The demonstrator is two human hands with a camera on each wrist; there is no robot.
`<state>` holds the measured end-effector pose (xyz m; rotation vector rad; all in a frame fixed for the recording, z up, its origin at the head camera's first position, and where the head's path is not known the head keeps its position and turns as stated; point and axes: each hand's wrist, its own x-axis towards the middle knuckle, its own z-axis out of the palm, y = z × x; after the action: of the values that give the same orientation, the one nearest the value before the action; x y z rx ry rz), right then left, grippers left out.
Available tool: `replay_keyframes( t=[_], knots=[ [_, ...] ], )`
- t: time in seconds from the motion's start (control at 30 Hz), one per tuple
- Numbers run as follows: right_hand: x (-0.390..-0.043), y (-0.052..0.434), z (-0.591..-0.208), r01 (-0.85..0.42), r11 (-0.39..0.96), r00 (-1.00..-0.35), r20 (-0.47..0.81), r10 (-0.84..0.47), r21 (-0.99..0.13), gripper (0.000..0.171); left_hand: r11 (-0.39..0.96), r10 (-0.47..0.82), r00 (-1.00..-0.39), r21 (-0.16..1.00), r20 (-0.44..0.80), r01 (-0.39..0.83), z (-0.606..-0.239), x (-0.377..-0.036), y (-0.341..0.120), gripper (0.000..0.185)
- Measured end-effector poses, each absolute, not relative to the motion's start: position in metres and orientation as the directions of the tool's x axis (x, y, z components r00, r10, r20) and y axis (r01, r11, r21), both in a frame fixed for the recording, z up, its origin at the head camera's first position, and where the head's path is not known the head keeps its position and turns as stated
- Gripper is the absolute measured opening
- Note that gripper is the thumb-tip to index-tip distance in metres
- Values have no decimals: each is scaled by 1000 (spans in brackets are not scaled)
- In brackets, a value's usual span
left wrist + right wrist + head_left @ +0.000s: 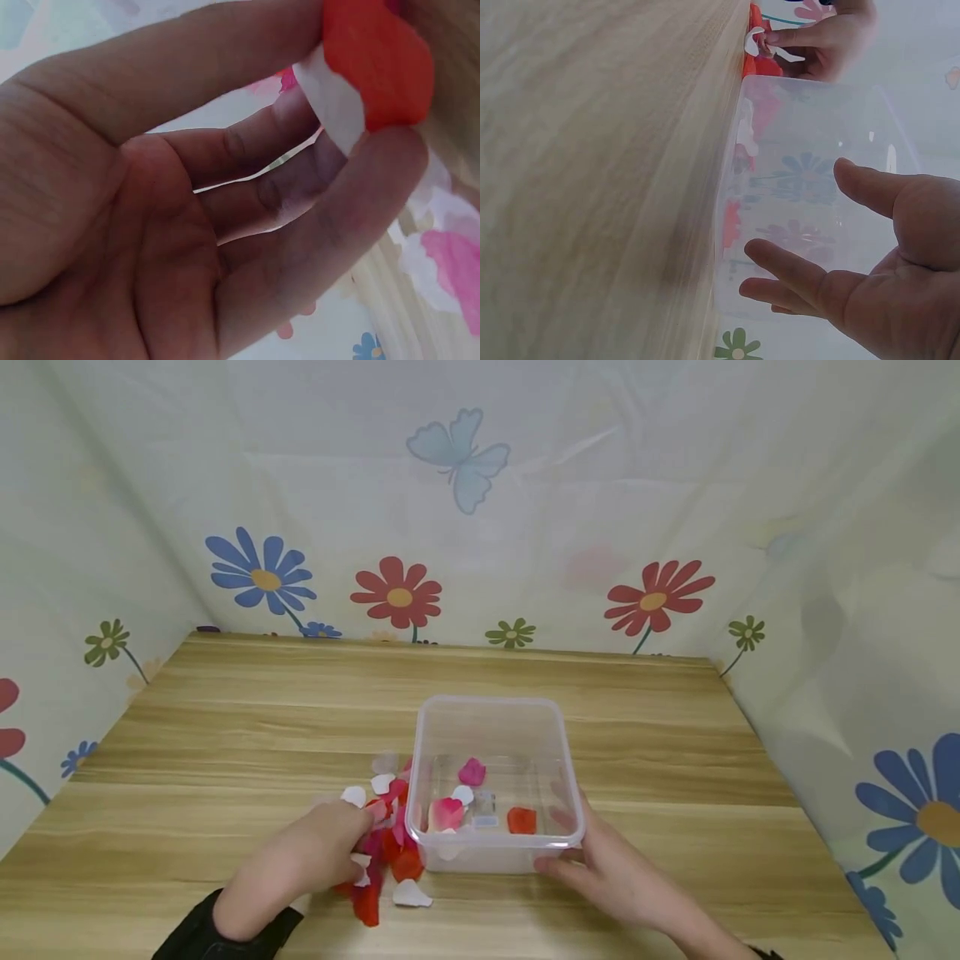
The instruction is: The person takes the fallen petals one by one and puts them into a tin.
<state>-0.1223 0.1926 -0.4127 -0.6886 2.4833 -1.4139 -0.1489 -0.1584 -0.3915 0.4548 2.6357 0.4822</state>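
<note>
Four loose petals plainly made out inside the clear plastic container (495, 858): one magenta (472, 772), one white (462, 794), one pink-and-white (447, 813), one red-orange (522, 821); a further pale shape behind the front wall is blurred, and a small pale rectangle on the container floor cannot be identified. Container stands upright on the wood-grain tabletop (637, 735). Petal heap (407, 862), red, pink and white, lies along the container's left side; the left hand (322, 847) covers part of it, so no count was possible. Left wrist view: thumb and a finger pinch a red-orange petal (386, 71) with a white petal (334, 97) against it; upper edge of the red-orange one cut off by the frame. Right hand (618, 877) is at the container's right front corner, thumb low at the front, fingers extended and spread, not curled around anything; exact contact with the wall hard to judge. Left sleeve (225, 935) dark, cropped by the lower edge; only a sliver of the right cuff shows. Floral backdrop (525, 527) behind.
</note>
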Motion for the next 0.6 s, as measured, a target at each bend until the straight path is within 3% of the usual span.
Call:
replay_keyframes(
  t=[0.23,0.6],
  knots=[
    [-123,193,-413,-299,452,-874,51,-483,-841,108,881,366,-867,427,-338,205,-383,-150,-163,32],
    [-123,192,-412,-272,405,-870,43,-491,-873,108,847,420,-881,442,-218,295,-376,-154,-167,27]
  ],
)
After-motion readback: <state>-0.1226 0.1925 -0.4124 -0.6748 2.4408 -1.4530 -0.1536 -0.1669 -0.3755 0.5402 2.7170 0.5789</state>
